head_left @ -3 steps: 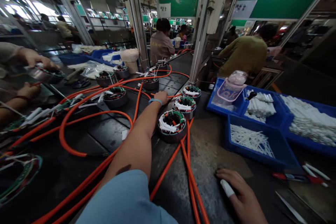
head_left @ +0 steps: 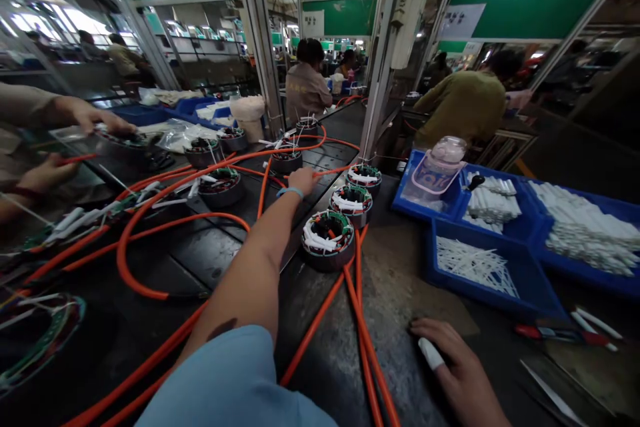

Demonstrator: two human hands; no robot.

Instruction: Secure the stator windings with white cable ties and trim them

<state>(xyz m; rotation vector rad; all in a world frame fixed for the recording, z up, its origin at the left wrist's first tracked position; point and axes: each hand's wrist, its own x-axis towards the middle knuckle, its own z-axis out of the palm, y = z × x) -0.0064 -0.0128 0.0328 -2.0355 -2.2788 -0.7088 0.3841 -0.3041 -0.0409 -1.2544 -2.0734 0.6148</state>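
My left arm reaches far across the dark bench. My left hand (head_left: 303, 180) is closed round a thick orange cable (head_left: 327, 171) that runs off to the right, beside a row of three wound motor stators (head_left: 328, 239) with white sleeves on their leads. My right hand (head_left: 457, 367) rests flat on the bench near the front edge, fingers stretched out, with a white cot on one fingertip. It holds nothing.
Long orange cables (head_left: 150, 227) loop over the bench among more stators (head_left: 220, 187). Blue trays (head_left: 500, 293) with white sleeves and ties and a clear bottle (head_left: 440, 167) stand at right. Red-handled tools (head_left: 550, 333) lie near them. Another person's hands (head_left: 90, 117) work at left; several people sit beyond.
My left hand has lifted and drawn the orange cable slightly back and up. The other person's hands at the left have shifted to the right. My right hand stays put.
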